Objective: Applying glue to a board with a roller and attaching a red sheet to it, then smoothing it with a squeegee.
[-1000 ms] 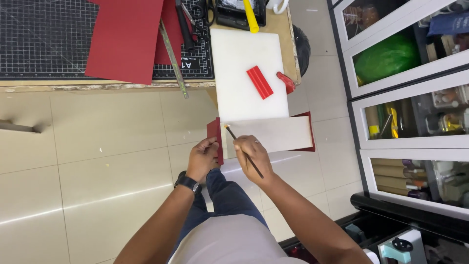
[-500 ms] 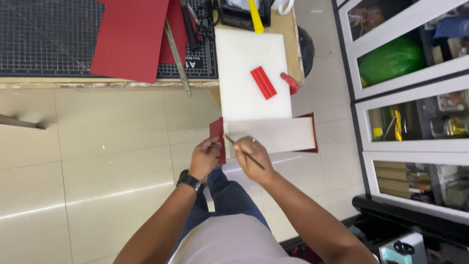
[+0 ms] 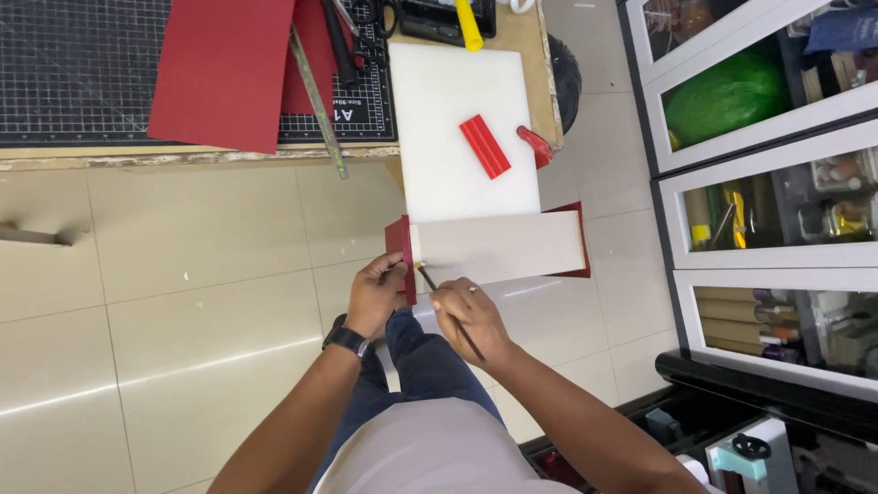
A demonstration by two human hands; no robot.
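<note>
Two hands working: left hand (image 3: 377, 291) is pinching the dark red cover flap (image 3: 399, 247), right hand (image 3: 468, 316) is gripping a thin brush (image 3: 445, 311), tip touching the grey board (image 3: 498, 245). Board is overhanging the white cutting slab (image 3: 448, 119), which is carrying a red ribbed block (image 3: 484, 145).
</note>
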